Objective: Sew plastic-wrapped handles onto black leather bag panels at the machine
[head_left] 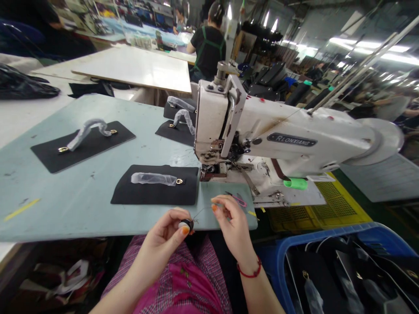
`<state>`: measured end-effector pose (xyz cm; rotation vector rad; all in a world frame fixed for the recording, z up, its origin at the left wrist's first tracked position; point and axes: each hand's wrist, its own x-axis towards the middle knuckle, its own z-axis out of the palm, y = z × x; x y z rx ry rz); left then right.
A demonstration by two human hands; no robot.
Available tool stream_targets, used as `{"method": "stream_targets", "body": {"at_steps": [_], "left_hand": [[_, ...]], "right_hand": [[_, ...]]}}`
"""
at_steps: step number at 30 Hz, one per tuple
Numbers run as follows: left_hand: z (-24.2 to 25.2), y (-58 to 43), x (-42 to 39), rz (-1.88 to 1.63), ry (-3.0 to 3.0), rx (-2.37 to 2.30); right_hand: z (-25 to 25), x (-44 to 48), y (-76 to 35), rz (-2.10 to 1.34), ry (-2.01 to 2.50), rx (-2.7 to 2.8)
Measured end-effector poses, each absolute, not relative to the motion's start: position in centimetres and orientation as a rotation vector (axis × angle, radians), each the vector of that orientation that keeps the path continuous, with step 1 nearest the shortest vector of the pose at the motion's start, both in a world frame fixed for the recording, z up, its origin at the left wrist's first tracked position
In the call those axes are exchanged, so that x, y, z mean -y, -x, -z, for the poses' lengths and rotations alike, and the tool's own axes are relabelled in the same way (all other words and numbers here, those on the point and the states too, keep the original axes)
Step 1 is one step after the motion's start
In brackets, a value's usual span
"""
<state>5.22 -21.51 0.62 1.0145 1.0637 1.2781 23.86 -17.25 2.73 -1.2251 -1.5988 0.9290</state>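
Observation:
My left hand (168, 233) is closed, pinching a small round bobbin (186, 225) with a pale face and dark rim between thumb and fingers. From it a thin dark thread (200, 212) runs up to my right hand (231, 220), whose thumb and forefinger are pressed together on its end. Both hands are at the table's front edge, above my lap. Just beyond them lies a black panel (153, 194) with a plastic-wrapped handle (153, 179) and a gold-coloured buckle. Pink-handled snips (240, 201) lie behind my right hand, partly hidden by it.
A white sewing machine (262, 126) stands at the right of the pale green table (75, 205). More black panels with wrapped handles (88, 131) lie further back. A blue crate (281, 257) of similar pieces is at lower right. A person (209, 48) sits beyond the machine.

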Motion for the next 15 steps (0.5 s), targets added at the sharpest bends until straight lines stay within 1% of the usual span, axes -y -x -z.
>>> {"method": "stream_targets", "body": {"at_steps": [2,6,8,10,15], "left_hand": [[-0.6,-5.0,21.3,-1.301,-1.101,-1.102],[-0.6,-4.4,21.1,-1.3,-1.276,-1.125],[-0.9,-4.2,21.2,-1.292,-1.338,-1.152],[-1.3,-3.9,21.3,-1.274,-1.379,-1.195],[-1.3,-3.5,21.2,-1.231,-1.409,-1.221]], "right_hand": [[-2.6,17.6,-24.0,-1.051,1.197,1.529],[-3.4,18.9,-22.8,-1.445,0.97,1.503],[-4.1,19.2,-22.0,-1.538,0.896,1.562],[-4.6,19.1,-21.6,-1.485,0.88,1.671],[-4.3,19.0,-21.6,-1.207,0.945,1.828]]}}
